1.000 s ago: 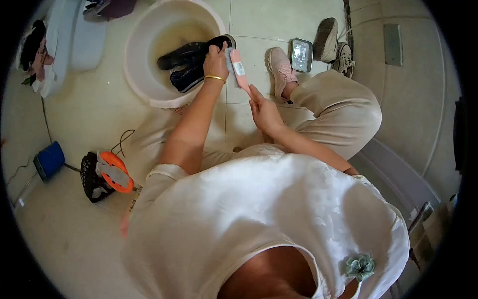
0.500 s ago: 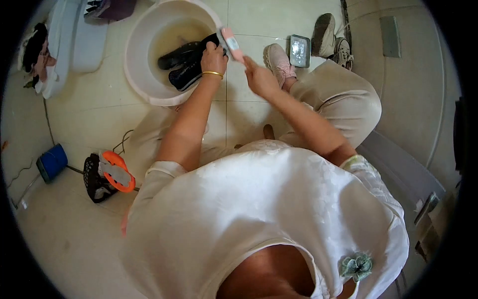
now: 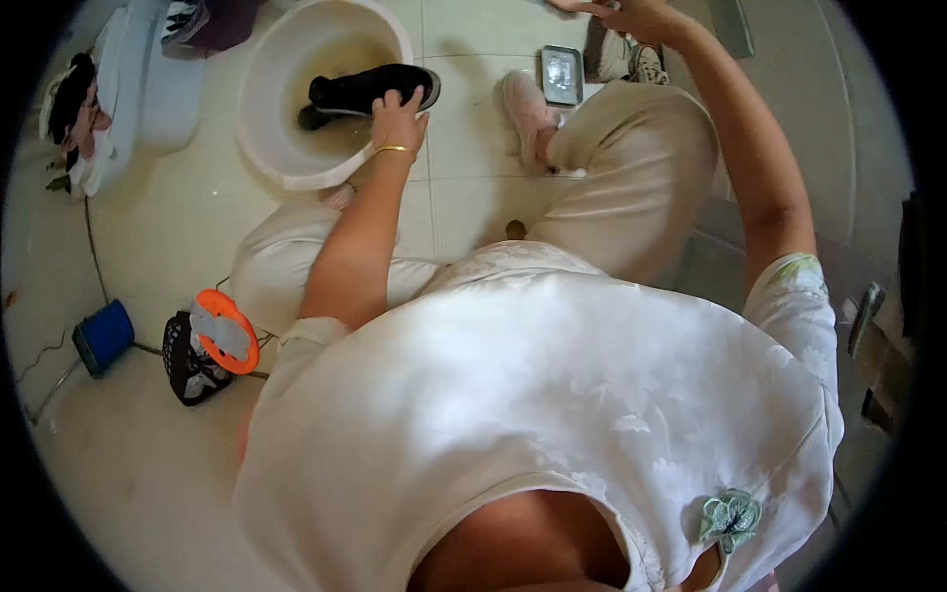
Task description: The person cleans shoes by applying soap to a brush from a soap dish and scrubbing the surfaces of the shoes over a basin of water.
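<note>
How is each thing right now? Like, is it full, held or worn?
Black shoe: held over the basin
Left hand: gripping that shoe
Basin: holding brownish water
Right hand: partly out of view, grip unclear
Pink shoe: worn, on the floor
Small tray: flat on the floor
Bracelet: worn

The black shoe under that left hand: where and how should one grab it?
Take the black shoe by its end jutting past the basin's rim, probably from the person's side: that end sticks out, and the left hand lies there.
</note>
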Motion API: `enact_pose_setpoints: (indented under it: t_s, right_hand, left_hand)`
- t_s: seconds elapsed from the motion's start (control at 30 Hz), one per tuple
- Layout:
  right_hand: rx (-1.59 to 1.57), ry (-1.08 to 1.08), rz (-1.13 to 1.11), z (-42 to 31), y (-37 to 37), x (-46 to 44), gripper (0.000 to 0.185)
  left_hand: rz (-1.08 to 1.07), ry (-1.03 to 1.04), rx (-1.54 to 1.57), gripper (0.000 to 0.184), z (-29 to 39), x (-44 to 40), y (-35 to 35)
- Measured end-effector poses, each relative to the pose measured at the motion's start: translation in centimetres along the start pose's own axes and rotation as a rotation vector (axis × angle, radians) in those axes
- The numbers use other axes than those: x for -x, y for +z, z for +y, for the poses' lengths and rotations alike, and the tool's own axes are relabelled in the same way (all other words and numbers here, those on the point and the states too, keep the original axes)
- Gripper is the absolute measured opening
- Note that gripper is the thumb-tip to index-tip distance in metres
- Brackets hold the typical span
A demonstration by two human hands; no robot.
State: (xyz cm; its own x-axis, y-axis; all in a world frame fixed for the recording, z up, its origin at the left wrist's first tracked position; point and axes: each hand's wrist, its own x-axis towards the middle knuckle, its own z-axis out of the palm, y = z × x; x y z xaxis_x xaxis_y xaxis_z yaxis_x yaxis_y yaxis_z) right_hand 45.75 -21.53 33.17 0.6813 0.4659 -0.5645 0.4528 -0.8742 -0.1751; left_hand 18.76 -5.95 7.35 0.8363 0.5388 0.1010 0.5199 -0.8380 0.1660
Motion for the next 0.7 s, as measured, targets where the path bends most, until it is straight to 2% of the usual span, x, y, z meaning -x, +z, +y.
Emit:
enact_pose_setpoints:
  t_s: [0.03,0.1,0.23,0.3,0.4,0.5,0.6,0.7]
  right_hand:
    - [0.0,-0.134,-0.047,3.9,-0.2,-2.8,0.043]
    - [0.055,-0.248,-0.066,10.8,1.9,-8.6,0.033]
    - [0.009,-0.159,-0.198,16.7,11.5,-12.6,0.033]
    - [-0.143,-0.23,-0.195,20.8,19.0,-15.8,0.034]
    - [-0.308,-0.144,-0.088,20.6,24.9,-14.5,0.034]
    - [-0.377,-0.13,-0.019,17.6,28.2,-14.2,0.034]
    - [-0.394,-0.139,0.009,15.8,29.6,-14.4,0.034]
    - [-0.402,-0.16,0.016,15.6,29.9,-14.2,0.034]
  left_hand:
    - [0.004,0.005,0.003,0.036,0.2,-0.2,-0.3]
    - [0.013,-0.089,0.079,0.035,0.7,-0.2,-0.1]
    - [0.066,-0.234,0.189,0.028,0.4,-1.3,1.9]
    - [0.049,-0.24,0.179,0.027,0.4,-1.7,2.2]
    - [-0.125,-0.355,0.262,0.042,0.5,-2.6,1.4]
    - [0.043,-0.439,0.266,0.068,0.7,-2.2,1.9]
    - [0.011,-0.547,0.362,0.079,1.4,-3.1,-0.4]
    - [-0.075,-0.555,0.26,0.077,1.3,-3.4,-1.0]
